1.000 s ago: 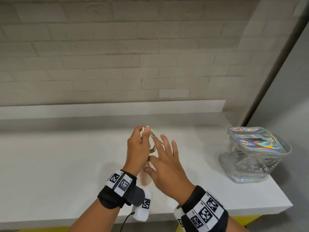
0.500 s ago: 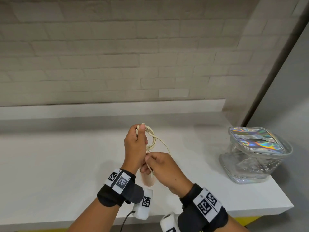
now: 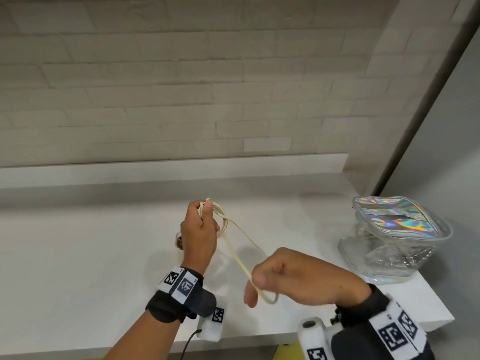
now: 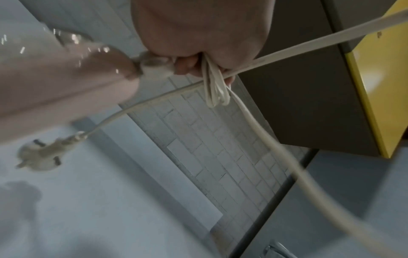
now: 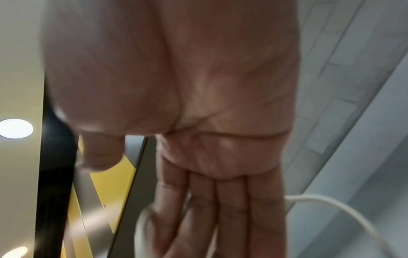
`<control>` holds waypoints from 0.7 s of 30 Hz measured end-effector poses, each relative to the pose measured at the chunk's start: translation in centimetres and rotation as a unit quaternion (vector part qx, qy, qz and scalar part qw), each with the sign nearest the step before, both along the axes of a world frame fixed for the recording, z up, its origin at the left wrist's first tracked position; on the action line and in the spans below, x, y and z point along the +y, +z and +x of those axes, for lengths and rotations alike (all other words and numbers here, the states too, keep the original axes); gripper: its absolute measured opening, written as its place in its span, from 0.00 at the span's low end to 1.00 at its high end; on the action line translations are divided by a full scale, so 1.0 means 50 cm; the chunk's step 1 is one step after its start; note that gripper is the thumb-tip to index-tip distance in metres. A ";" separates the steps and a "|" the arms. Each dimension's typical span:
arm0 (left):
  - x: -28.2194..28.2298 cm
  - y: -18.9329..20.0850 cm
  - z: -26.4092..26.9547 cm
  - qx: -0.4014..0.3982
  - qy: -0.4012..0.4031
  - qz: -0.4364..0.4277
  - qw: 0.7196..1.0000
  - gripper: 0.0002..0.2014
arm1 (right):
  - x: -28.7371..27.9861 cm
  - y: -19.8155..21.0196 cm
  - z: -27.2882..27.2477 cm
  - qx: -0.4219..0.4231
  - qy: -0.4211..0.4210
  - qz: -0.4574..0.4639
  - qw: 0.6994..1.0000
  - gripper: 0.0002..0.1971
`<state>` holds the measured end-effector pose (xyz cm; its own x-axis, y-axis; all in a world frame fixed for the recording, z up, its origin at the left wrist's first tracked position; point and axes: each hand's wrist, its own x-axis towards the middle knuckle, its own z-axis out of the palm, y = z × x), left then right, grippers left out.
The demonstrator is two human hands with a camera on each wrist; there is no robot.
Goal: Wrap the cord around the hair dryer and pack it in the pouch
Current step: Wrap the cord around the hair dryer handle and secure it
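From the head view we see our left hand (image 3: 198,229) raised above the white bench (image 3: 78,255), its grip closed round coils of the thin cream cord (image 3: 235,252). A loose loop runs down to our right hand (image 3: 291,275), which hooks it with curled fingers. The clear pouch with the iridescent top (image 3: 394,237) stands open well to the right.

In the left wrist view the pale pink hair dryer (image 4: 55,90) hangs beside the fist and the cream plug (image 4: 42,155) dangles free; it could swing and snag.

The right wrist view is blurred, fingers extended, cord (image 5: 331,206) beside them. If tension drops, we judge the coils may spring loose.
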<state>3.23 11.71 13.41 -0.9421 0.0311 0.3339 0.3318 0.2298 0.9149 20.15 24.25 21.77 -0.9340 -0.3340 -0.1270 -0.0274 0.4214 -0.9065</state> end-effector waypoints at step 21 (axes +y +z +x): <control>-0.002 0.002 -0.004 0.023 -0.017 0.044 0.999 0.08 | -0.026 -0.007 -0.027 -0.015 0.004 -0.101 0.995 0.08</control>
